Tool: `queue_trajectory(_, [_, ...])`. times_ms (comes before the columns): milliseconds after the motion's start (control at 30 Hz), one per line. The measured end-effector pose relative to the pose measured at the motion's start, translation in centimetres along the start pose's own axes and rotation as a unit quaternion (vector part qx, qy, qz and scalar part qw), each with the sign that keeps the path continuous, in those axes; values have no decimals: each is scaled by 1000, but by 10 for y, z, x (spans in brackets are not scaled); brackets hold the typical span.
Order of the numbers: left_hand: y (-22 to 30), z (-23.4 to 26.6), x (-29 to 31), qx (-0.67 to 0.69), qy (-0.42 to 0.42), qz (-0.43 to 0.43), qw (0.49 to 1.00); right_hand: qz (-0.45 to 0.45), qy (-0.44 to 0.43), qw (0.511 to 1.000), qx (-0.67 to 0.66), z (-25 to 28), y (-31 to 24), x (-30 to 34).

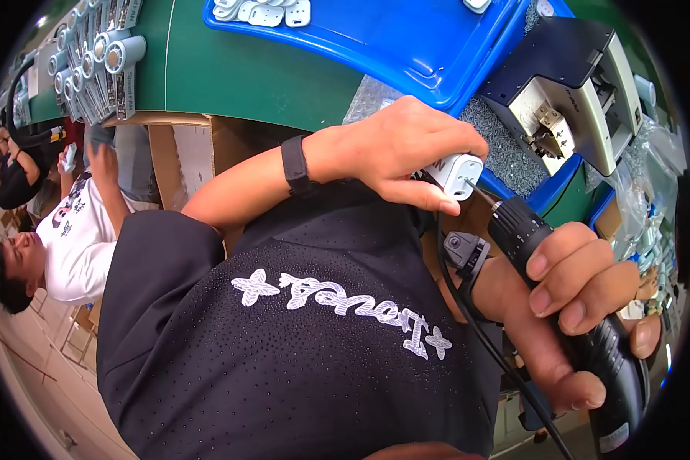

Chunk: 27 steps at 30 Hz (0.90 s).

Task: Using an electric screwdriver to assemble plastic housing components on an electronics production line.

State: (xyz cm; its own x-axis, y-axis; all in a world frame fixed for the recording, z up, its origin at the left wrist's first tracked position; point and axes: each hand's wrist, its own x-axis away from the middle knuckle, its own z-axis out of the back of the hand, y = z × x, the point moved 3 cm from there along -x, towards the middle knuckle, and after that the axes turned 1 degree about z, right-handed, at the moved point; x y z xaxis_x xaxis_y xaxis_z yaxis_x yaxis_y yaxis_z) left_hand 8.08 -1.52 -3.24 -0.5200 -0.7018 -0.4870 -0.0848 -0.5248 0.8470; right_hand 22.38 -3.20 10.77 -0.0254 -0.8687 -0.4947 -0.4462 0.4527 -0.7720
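My left hand point(406, 153), with a black band at the wrist, is closed around a small white plastic housing point(455, 175). The end of the housing faces right and has small round holes. In my right hand point(583, 299) is a black electric screwdriver point(517, 230), tilted so its bit points up and to the left. The bit's tip meets the end face of the housing at one of the holes; whether a screw sits there is too small to tell. My fingers wrap round the screwdriver's body.
A blue tray point(345, 34) with white flat parts point(268, 14) lies on the green table point(245, 77). At right stands a black and cream machine point(575, 92) beside many small screws point(510, 146). Pale blue tubular devices point(92, 65) are stacked at left, near another person point(77, 245).
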Motion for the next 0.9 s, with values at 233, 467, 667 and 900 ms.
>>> queue_trajectory(233, [2,-3,-2,10,-5,3,1000,35,-9,998,44,-6,-2,11])
queue_trajectory(467, [0,-1,-2,6,-11,-4,1000,137,53,985,93,49,-4,-20])
queue_trajectory(667, [0,-5,-5,-4,-10,-2,1000,77,92,945,304,95,27,-40])
queue_trajectory(900, [-1,-1,-2,-4,-3,-7,1000,89,151,977,125,82,0,-35])
